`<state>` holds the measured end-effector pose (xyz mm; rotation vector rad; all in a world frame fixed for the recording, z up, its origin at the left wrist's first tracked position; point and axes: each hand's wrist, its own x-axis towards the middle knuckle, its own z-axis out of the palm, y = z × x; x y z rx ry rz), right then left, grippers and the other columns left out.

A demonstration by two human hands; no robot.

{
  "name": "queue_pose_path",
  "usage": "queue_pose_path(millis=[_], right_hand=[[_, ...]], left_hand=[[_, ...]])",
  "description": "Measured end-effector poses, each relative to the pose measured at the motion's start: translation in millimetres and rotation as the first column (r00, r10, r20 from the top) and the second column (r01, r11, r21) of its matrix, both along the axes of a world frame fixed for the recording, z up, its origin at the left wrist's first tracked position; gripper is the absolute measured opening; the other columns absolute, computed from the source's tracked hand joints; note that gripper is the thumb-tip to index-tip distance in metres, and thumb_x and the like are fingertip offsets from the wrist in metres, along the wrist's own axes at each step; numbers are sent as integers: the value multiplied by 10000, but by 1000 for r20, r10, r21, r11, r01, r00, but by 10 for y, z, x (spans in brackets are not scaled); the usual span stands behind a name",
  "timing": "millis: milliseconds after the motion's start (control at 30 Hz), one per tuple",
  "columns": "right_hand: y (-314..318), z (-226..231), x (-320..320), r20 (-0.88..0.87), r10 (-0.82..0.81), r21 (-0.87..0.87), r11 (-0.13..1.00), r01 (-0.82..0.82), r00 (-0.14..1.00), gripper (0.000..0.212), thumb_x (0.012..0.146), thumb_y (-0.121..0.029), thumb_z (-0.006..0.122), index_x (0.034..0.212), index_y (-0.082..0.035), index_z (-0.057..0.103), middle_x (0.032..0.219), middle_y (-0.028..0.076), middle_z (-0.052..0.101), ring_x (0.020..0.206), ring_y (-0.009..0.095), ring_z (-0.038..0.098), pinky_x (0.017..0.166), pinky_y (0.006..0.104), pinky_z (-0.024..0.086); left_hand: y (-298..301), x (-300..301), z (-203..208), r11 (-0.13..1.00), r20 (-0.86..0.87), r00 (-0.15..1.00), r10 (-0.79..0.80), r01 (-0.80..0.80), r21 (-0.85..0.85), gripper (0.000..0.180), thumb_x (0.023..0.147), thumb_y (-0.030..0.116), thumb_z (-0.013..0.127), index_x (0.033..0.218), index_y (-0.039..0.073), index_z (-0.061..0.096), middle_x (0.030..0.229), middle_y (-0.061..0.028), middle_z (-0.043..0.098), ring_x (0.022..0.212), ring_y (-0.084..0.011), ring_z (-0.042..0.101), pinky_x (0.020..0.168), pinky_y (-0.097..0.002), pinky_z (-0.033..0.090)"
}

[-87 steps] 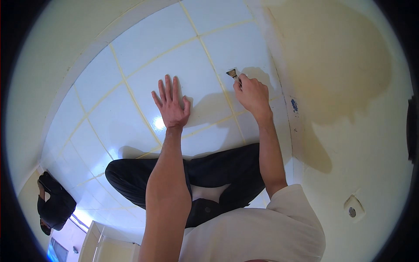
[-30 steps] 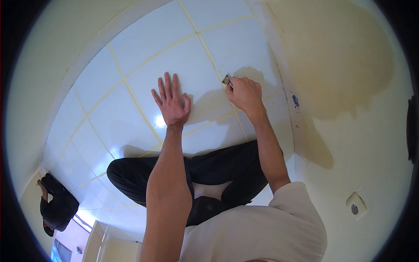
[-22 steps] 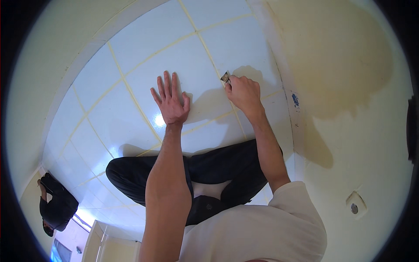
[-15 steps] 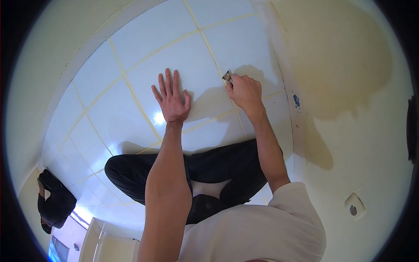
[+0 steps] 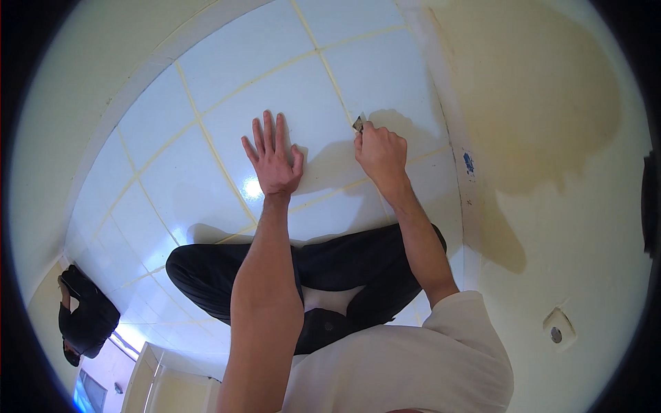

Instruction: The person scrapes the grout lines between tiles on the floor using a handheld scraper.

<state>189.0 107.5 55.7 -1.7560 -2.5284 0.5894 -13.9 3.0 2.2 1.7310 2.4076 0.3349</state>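
My left hand (image 5: 277, 164) lies flat on the pale tiled floor (image 5: 261, 41), its fingers spread and nothing in them. To its right, my right hand (image 5: 383, 155) is closed around a small scraper (image 5: 358, 124). Only the scraper's metal blade shows past my fist; its handle is hidden in the fingers. The blade is at a yellowish grout line (image 5: 337, 85) between two tiles. I cannot tell whether it touches the floor.
My crossed legs in black trousers (image 5: 206, 268) are close below my hands. A stained cream wall (image 5: 551, 138) rises on the right, another wall (image 5: 76, 124) on the left. A person in dark clothes (image 5: 89, 313) sits at the lower left, near a doorway.
My right hand and the scraper have shifted slightly, the fist a little left and down along the grout line. The left hand stays flat in nearly the same place.
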Motion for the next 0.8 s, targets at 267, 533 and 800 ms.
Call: queue_pose_path(millis=[267, 533, 800], right_hand=[[-3, -28, 17, -26, -17, 39, 999, 18, 1000, 166, 890, -177, 704, 806, -36, 679, 690, 164, 695, 653, 357, 718, 598, 478, 552], [99, 5, -17, -15, -31, -9, 999, 31, 999, 156, 896, -200, 695, 839, -56, 715, 723, 166, 706, 664, 363, 715, 614, 476, 553], [105, 11, 42, 10, -32, -47, 998, 32, 999, 163, 881, -224, 715, 842, -67, 696, 723, 171, 692, 697, 392, 699, 636, 499, 535]], left_hand=[[7, -2, -11, 1000, 7, 1000, 3, -2, -9, 758, 937, 314, 524, 1656, 178, 325, 1755, -75, 204, 1625, -334, 136, 1288, -636, 37], [1, 2, 0, 1000, 2, 1000, 0, 0, 3, 755, 948, 303, 516, 1664, 188, 306, 1746, -76, 231, 1621, -338, 148, 1289, -626, 50], [5, 4, 8, 1000, 15, 1000, 2, -2, 4, 754, 950, 306, 517, 1664, 188, 304, 1746, -78, 229, 1620, -340, 149, 1289, -630, 46]])
